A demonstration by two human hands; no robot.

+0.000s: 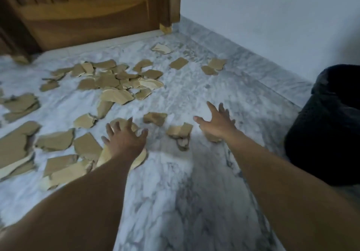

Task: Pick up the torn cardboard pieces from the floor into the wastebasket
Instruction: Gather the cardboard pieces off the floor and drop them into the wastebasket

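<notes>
Several torn brown cardboard pieces (115, 81) lie scattered over the grey marble floor (185, 192), mostly in the left half. My left hand (124, 137) hovers with fingers spread over pieces near the middle, holding nothing. My right hand (216, 122) is stretched out with fingers spread, just right of a small cluster of pieces (180, 132); one piece lies partly under its wrist. The black-lined wastebasket (327, 126) stands at the right edge, to the right of my right arm.
A wooden door (83, 13) closes off the far side, with a white wall (272, 17) and marble skirting running along the right. A few pieces lie far off near the door corner (161, 48). Bare floor stretches between my arms.
</notes>
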